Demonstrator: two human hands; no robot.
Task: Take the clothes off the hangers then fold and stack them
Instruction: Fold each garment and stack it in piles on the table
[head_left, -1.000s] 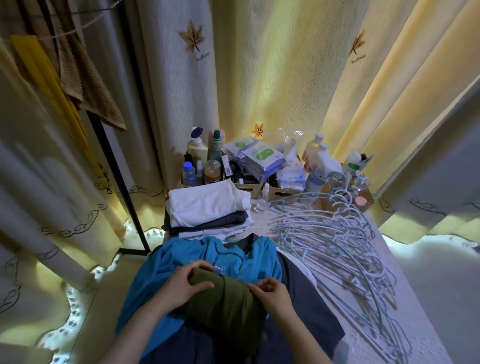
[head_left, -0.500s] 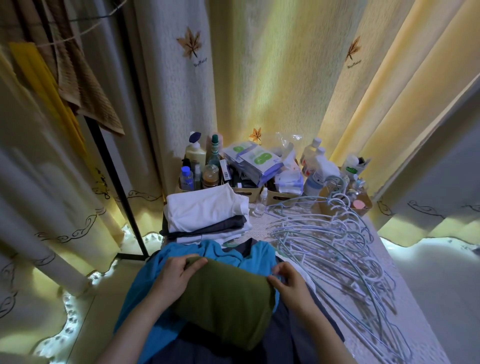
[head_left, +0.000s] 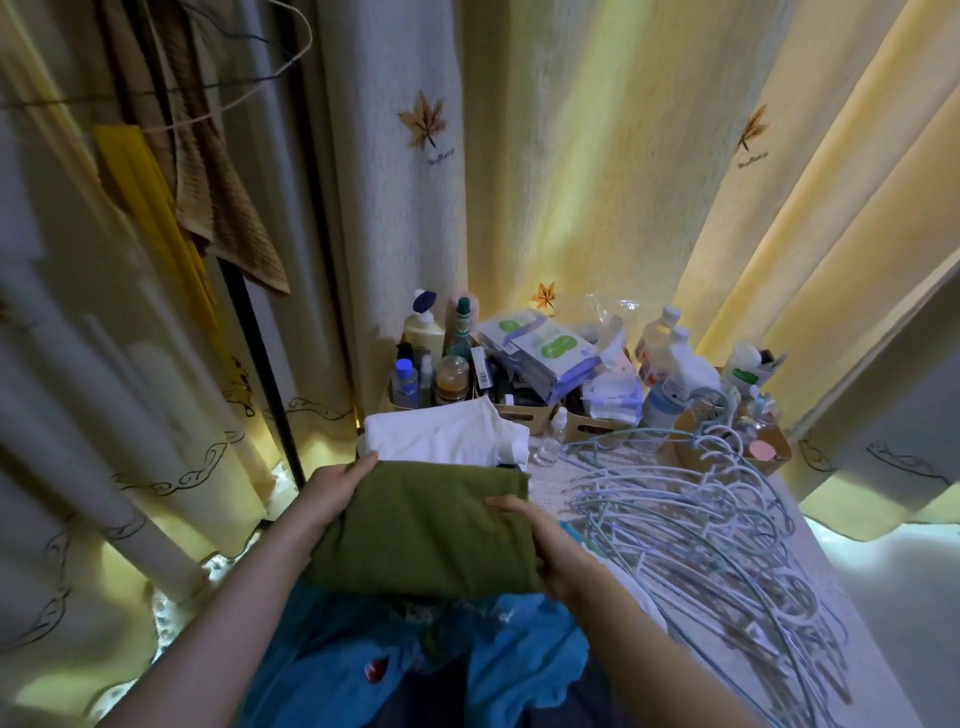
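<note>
A folded olive-green garment (head_left: 431, 525) is lifted in front of me, its far edge just over the stack of folded clothes (head_left: 447, 434) topped by a white piece. My left hand (head_left: 332, 493) grips its left edge, thumb on top. My right hand (head_left: 535, 535) grips its right edge, thumb on top, fingers underneath. Below it a blue shirt (head_left: 524, 654) lies crumpled over dark clothes near me. A heap of empty pale-blue hangers (head_left: 691, 525) covers the right side of the table.
Boxes of bottles and packets (head_left: 519, 364) line the table's back edge against yellow curtains. A small clear bottle (head_left: 551, 436) stands beside the stack. A black rack pole (head_left: 260, 332) with a brown towel and yellow cloth stands at left.
Both hands have lifted the folded green garment off the blue shirt and carried it forward toward the white-topped stack. The view has tilted up a little.
</note>
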